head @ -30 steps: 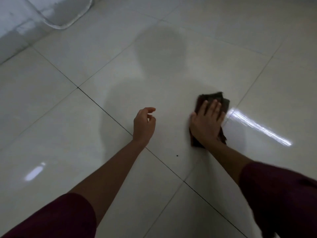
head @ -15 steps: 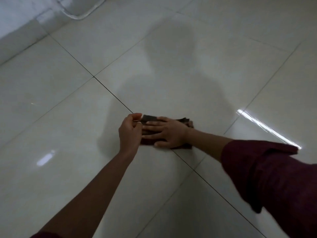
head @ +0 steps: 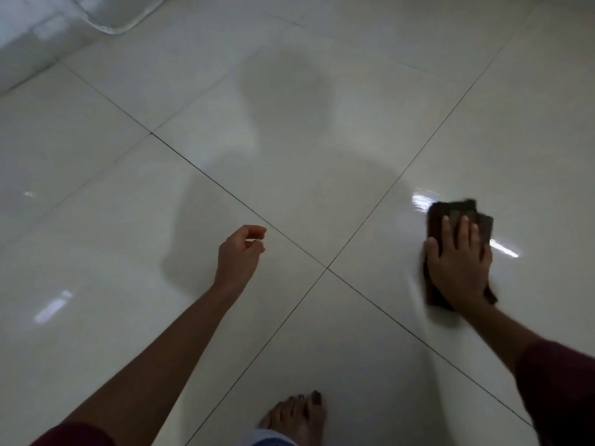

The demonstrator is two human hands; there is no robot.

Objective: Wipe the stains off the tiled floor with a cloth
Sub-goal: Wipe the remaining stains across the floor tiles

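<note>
A dark brown folded cloth (head: 457, 214) lies flat on the glossy pale tiled floor (head: 289, 156) at the right. My right hand (head: 458, 265) presses down on it with fingers spread, covering its middle and near part. My left hand (head: 240, 255) hovers over the floor left of the tile-joint crossing, fingers loosely curled and holding nothing. I see no clear stains on the tiles around the cloth.
Dark grout lines cross at a joint (head: 326, 268) between my hands. My bare foot (head: 299, 416) stands at the bottom centre. A white curved object (head: 119, 17) and a wall base sit at the top left. My shadow falls across the middle tiles.
My right hand has swept the cloth from beside my left hand out to the right, across the grout line. My left hand has let go of the cloth's edge.
</note>
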